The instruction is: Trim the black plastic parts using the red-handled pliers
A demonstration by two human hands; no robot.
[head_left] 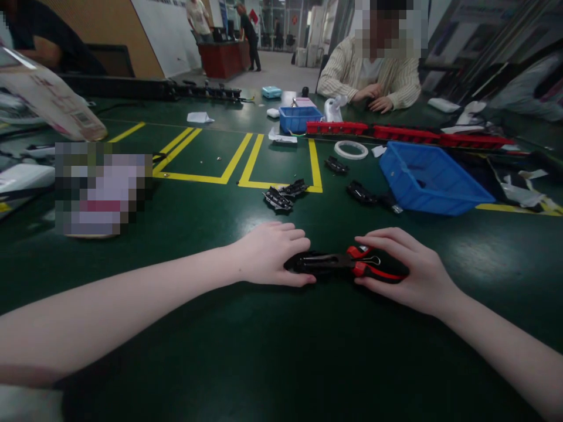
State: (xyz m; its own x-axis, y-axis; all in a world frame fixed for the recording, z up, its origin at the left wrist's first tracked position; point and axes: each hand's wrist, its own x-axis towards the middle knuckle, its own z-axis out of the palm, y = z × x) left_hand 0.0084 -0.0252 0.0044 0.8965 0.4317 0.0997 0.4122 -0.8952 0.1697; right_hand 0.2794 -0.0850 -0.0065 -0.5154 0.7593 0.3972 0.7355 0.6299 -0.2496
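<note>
My right hand (416, 266) is closed round the red and black handles of a pair of pliers (358, 261). The pliers' dark jaws point left and lie against a black plastic part (303, 264). That part is gripped by my left hand (275, 253), thumb on the near side and fingers on the far side. Whether the jaws bite on the part or only overlap it, I cannot tell. Beyond my left hand, two similar black parts (278, 199) lie touching on the green table (211, 340). More black parts (361, 192) rest farther right.
A large blue bin (433, 181) stands at the right, and a smaller blue bin (299, 119) farther back. A tape roll (350, 150), a long red strip (404, 133) and yellow floor-style tape lines (189, 177) lie across the table. Opposite sits a person (369, 76).
</note>
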